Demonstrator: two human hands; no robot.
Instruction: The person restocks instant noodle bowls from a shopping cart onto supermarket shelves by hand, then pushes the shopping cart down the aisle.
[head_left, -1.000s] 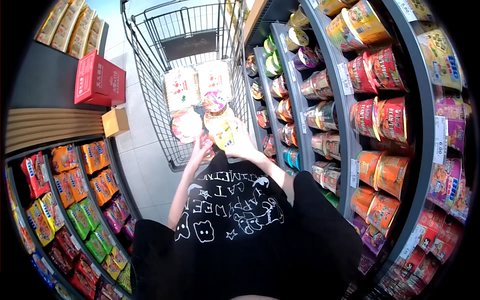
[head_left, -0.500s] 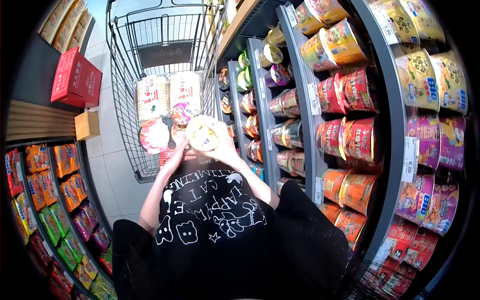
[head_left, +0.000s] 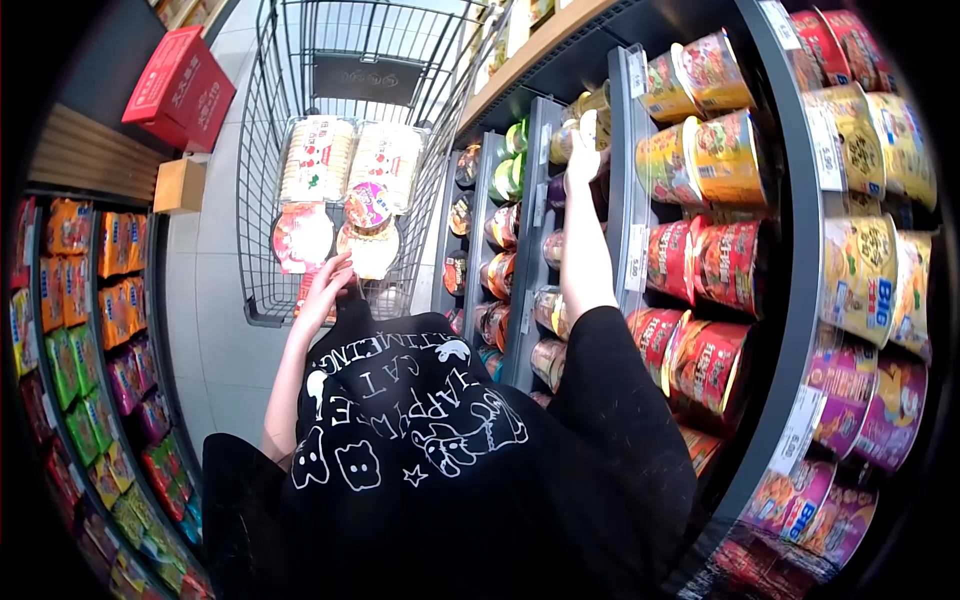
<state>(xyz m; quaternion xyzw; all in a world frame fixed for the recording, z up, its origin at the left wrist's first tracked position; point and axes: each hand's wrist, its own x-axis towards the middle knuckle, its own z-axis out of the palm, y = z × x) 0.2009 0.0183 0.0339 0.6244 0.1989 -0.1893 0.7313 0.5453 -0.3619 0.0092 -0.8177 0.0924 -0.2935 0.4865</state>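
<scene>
My left hand is at the near end of the shopping cart, fingers loosely extended and holding nothing. Just beyond its fingertips sits a pale-lidded noodle cup, bright with glare. A purple-lidded noodle cup rests against that one, and a pink-and-white lidded bowl lies to its left. My right arm stretches to the shelf. There my right hand has its fingers stretched out at the yellow noodle cups. Glare bleaches those fingers, so contact with a cup is unclear.
Two clear packs of pale round items, a left pack and a right pack, lie deeper in the cart. Tilted shelves of noodle cups rise on the right. Bagged packets fill the left shelves, below a red box.
Both hands were around a pale-lidded noodle cup over the cart; they have parted. My right hand has moved right to the shelf. A pale-lidded cup now shows below the purple-lidded one.
</scene>
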